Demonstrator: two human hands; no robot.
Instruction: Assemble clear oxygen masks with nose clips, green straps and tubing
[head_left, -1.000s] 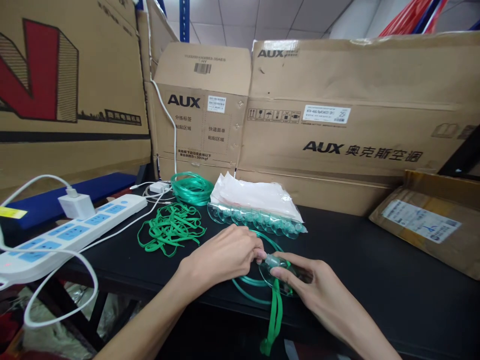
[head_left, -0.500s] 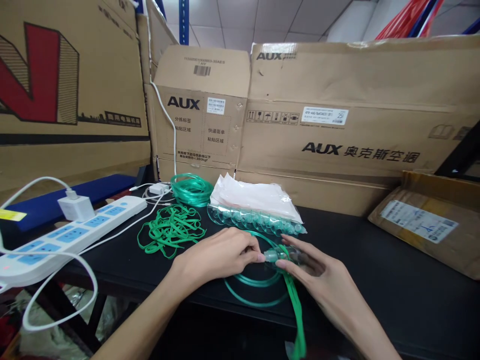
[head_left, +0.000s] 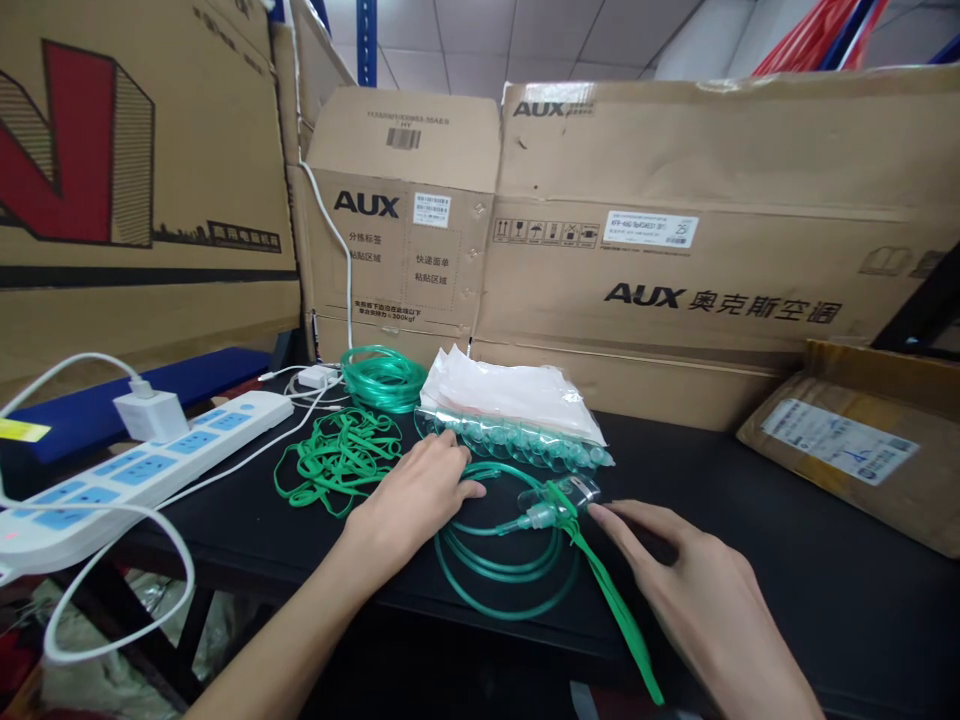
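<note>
A clear mask [head_left: 574, 492] with a pale green connector [head_left: 538, 516] lies on the black table, a green strap [head_left: 615, 600] trailing from it toward the front edge. Coiled green tubing [head_left: 499, 570] joins the connector and lies to its left. My left hand [head_left: 431, 480] rests over the upper left of the coil, fingers bent near the bagged green parts; whether it grips anything is hidden. At the mask's right end is my right hand [head_left: 675, 560], its thumb tip touching the edge and its fingers apart from the thumb.
Behind my hands lies a clear bag of green parts [head_left: 525, 440] with white packaging [head_left: 510, 390]. Green tubing [head_left: 382, 378] and tangled green straps [head_left: 345, 455] lie to the left, beside a power strip [head_left: 135, 470]. Cardboard boxes [head_left: 675, 260] stand behind; another [head_left: 862, 440] sits right.
My left hand has left the connector and moved up and left. My right hand has shifted right and down, uncovering the mask. The strap's lower end has swung right.
</note>
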